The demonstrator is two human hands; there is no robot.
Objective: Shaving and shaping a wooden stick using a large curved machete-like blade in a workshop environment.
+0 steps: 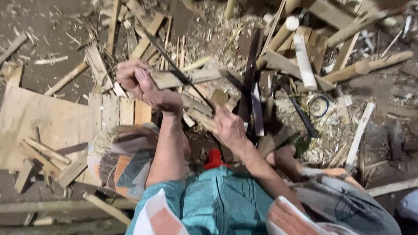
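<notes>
My left hand [141, 82] is raised and grips the near end of a flat wooden strip [191, 77] that points right. My right hand [230, 127] holds a long dark blade [174, 65] by its handle. The blade runs diagonally up to the left and crosses the strip just right of my left fingers. A small tan wooden piece [220, 96] shows above my right hand. I am seated, with a teal garment [226, 202] over my lap.
Offcuts, sticks and shavings cover the ground ahead. A white peeled stick [303, 61] lies at the upper right and another [359, 135] at right. A plywood sheet [43, 119] lies at left, a patterned cushion [126, 161] beside my left arm, a dark tool [300, 115] at centre right.
</notes>
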